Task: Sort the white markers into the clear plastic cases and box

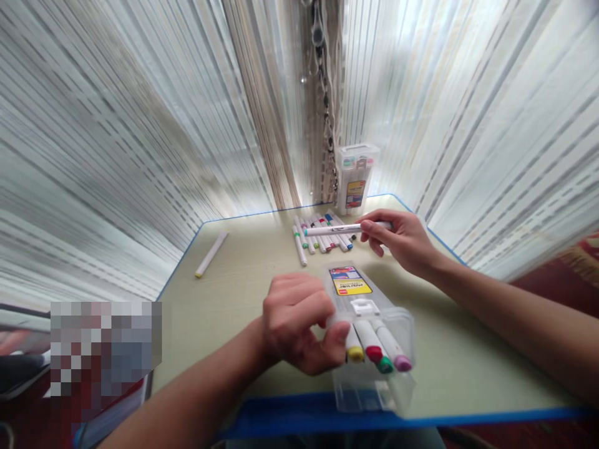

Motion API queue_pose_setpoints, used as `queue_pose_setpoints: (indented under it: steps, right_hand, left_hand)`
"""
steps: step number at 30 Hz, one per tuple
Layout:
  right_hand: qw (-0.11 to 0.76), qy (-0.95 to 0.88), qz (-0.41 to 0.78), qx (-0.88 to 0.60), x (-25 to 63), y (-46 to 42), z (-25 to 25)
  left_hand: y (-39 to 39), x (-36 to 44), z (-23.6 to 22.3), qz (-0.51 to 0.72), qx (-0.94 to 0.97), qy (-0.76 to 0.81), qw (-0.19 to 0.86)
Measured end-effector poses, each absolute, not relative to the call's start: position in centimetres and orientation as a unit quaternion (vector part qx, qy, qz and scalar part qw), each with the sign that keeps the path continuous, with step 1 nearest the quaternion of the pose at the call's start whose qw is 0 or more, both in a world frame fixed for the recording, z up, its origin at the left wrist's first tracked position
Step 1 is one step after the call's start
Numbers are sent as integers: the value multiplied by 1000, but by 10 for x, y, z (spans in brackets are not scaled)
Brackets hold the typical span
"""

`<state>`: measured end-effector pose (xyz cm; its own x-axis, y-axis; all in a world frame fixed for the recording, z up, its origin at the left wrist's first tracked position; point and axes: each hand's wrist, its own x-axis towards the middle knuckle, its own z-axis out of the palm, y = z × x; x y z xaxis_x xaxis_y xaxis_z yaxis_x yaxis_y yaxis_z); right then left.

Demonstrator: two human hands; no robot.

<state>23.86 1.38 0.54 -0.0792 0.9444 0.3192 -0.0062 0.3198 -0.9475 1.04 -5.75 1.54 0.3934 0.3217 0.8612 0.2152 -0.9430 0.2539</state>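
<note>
Head view: one marker [337,229] is pinched in the right hand [397,240], nearly level, in line with the loose markers [322,243].
Left hand [299,318]: closed on the edge of the open case [350,280], yellow, red, green and purple ends showing.
Marker step: singles apparently being handled; into or out cannot be told.
Next move: a steadied case seems called for.

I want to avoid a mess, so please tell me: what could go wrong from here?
The open case is near the front edge of the table; if the left hand slips, the markers inside might slide out.
The right hand, holding a white marker, could knock the loose markers close by.
The yellow-ended marker near the left edge might roll off.
</note>
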Motion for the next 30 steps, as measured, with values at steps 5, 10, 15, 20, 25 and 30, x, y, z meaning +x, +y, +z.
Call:
queue_pose_setpoints:
  steps: [5, 10, 15, 20, 25, 30]
  right_hand:
    - [562, -593, 426, -390, 238, 14, 5]
    - [570, -577, 447, -377, 239, 12, 10]
    - [577, -573, 447, -372, 235, 9, 17]
    - [604, -544, 425, -397, 222, 8, 13]
    - [605, -534, 425, -410, 212, 9, 10]
    - [635, -499, 416, -418, 207, 10, 11]
  left_hand:
    - [-49, 4, 14, 516, 832, 178, 97]
    - [-35, -5, 8, 549, 764, 273, 202]
    - [-20, -10, 6, 536, 714, 348, 284]
    - [-21, -9, 9, 457, 799, 322, 219]
    - [-25, -11, 8, 409, 860, 272, 140]
    - [-25, -8, 7, 370, 884, 260, 118]
